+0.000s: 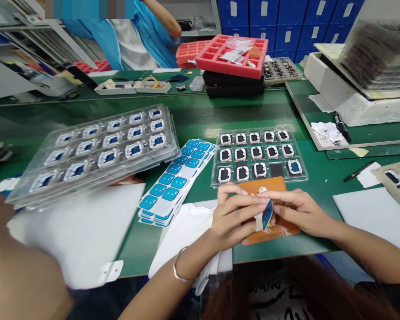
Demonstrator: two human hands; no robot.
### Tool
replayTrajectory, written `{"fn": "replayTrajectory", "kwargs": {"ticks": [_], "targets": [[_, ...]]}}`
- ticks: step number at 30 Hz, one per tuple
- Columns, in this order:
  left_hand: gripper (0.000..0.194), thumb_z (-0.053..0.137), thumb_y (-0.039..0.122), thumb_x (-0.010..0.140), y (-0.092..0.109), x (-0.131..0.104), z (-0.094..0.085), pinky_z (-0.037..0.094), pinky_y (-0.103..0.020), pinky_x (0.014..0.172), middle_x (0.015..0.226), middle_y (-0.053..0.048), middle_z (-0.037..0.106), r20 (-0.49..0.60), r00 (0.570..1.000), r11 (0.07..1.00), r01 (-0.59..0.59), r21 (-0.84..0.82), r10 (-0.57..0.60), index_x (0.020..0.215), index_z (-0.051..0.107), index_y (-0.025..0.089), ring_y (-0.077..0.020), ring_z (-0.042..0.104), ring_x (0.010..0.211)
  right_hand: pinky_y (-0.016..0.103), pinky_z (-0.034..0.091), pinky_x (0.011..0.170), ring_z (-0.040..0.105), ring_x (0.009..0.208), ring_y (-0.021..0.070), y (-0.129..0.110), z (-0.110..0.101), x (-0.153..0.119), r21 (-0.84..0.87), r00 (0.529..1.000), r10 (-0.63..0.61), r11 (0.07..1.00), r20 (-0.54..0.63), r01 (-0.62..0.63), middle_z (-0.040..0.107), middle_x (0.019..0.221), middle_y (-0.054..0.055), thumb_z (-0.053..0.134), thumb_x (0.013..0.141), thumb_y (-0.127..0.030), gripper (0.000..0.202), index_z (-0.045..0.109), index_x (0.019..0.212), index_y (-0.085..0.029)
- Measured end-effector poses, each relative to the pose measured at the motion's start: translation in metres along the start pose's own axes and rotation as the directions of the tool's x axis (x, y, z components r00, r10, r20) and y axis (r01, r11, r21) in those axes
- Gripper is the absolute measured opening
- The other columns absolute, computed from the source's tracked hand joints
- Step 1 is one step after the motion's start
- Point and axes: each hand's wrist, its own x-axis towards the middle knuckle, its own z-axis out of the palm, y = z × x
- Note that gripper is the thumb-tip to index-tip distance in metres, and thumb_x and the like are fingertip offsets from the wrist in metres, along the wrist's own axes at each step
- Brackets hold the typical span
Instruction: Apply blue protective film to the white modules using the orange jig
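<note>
Both hands are closed around a small white watch case point(258, 223) with a blue film on its face, tilted on edge above an orange mat point(278, 183). My left hand point(231, 215) grips it from the left, with the fingers across its top. From the other side, the fingertips of my right hand point(296, 209) press on it. Just behind them sits a clear tray point(214, 183) of white-rimmed watch cases, most dark inside and one with a blue face. Sheets of blue stickers point(178, 182) lie in a stack to the left. A white cloth point(183, 235) rests beside my left wrist.
Stacked clear trays point(146, 165) of similar cases stand on the left, near a blurred arm point(30, 271). Across the bench are a person in blue point(103, 33) and a red compartment tray point(231, 73). On the right lie a black pen point(358, 172) and a foam box point(360, 104).
</note>
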Motion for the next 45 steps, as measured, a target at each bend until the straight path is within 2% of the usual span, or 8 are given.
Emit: {"fn": "replayTrajectory", "kwargs": {"ticks": [5,9,12,16,19,24,29,45], "targets": [[0.029,0.061,0.025,0.094,0.0005,0.0005,-0.0012,0.045,-0.036,0.08,0.103,-0.006,0.072,0.014,1.0,1.0,0.005,0.0,-0.005,0.124,0.06,0.022,-0.0192,0.053,0.094,0.019,0.056,0.069,0.066,0.067,0.0088,0.0006,0.0016,0.0002,-0.101,0.997,-0.073,0.992,-0.003,0.073,0.069,0.074,0.0,0.046,0.098,-0.016,0.035,0.064,0.128,-0.017],[0.028,0.06,0.028,0.095,0.0012,0.0009,-0.0024,0.044,-0.036,0.08,0.101,-0.006,0.071,0.013,1.0,1.0,0.005,0.001,-0.005,0.122,0.061,0.021,-0.0199,0.052,0.095,0.02,0.056,0.07,0.066,0.068,0.0096,-0.0013,0.0013,-0.001,-0.118,0.999,-0.041,0.992,-0.024,0.038,0.07,0.075,0.001,0.045,0.102,-0.023,0.032,0.066,0.126,-0.018],[0.032,0.061,0.03,0.094,0.0016,0.0005,-0.003,0.044,-0.036,0.081,0.103,-0.007,0.07,0.008,1.0,1.0,0.006,0.004,-0.006,0.124,0.059,0.02,-0.0199,0.051,0.096,0.023,0.057,0.075,0.068,0.078,0.0115,-0.0025,-0.0007,-0.0008,0.045,0.998,0.052,0.998,0.043,-0.054,0.072,0.09,0.004,0.056,0.099,-0.027,0.035,0.062,0.132,-0.018],[0.038,0.064,0.032,0.092,0.0018,-0.001,-0.0026,0.045,-0.036,0.081,0.103,-0.007,0.07,-0.011,1.0,1.0,0.029,0.002,-0.029,0.128,0.058,0.022,-0.0197,0.052,0.095,0.026,0.055,0.087,0.068,0.095,0.0123,-0.0017,-0.0032,0.0014,0.332,0.981,0.116,0.929,0.153,-0.162,0.071,0.111,0.006,0.069,0.092,-0.025,0.047,0.057,0.137,-0.022],[0.041,0.064,0.037,0.091,0.0014,-0.0017,-0.0016,0.045,-0.036,0.08,0.102,-0.006,0.072,-0.037,0.998,0.998,0.057,0.0,-0.057,0.13,0.057,0.025,-0.0193,0.054,0.093,0.03,0.055,0.091,0.068,0.096,0.0134,-0.0012,-0.004,0.0026,0.391,0.977,0.151,0.898,0.152,-0.2,0.071,0.112,0.006,0.071,0.09,-0.025,0.046,0.059,0.135,-0.023],[0.041,0.065,0.04,0.09,0.0016,-0.0003,-0.0005,0.045,-0.036,0.078,0.1,-0.006,0.073,-0.044,0.997,0.998,0.059,-0.015,-0.06,0.127,0.059,0.024,-0.0186,0.056,0.09,0.03,0.055,0.09,0.068,0.092,0.0133,-0.0011,-0.0034,0.0014,0.341,0.981,0.179,0.919,0.079,-0.195,0.073,0.108,0.005,0.07,0.091,-0.03,0.038,0.065,0.128,-0.025],[0.035,0.065,0.042,0.09,0.0041,0.0025,-0.0015,0.044,-0.034,0.075,0.099,-0.005,0.072,-0.027,0.997,0.997,0.076,-0.009,-0.076,0.119,0.062,0.023,-0.0176,0.055,0.089,0.024,0.056,0.072,0.063,0.069,0.0101,0.0009,-0.0014,-0.0004,0.257,0.979,0.204,0.947,-0.015,-0.193,0.073,0.085,0.004,0.07,0.09,-0.04,0.036,0.07,0.12,-0.021],[0.025,0.064,0.038,0.092,0.0063,0.0033,-0.0027,0.041,-0.035,0.076,0.097,-0.006,0.072,0.012,0.996,0.996,0.09,-0.03,-0.089,0.109,0.063,0.019,-0.0174,0.053,0.088,0.021,0.053,0.06,0.056,0.058,0.0089,-0.0023,0.0004,0.0007,0.121,0.993,0.105,0.988,-0.047,-0.099,0.067,0.068,0.002,0.063,0.094,-0.04,0.033,0.072,0.117,-0.018]]}}
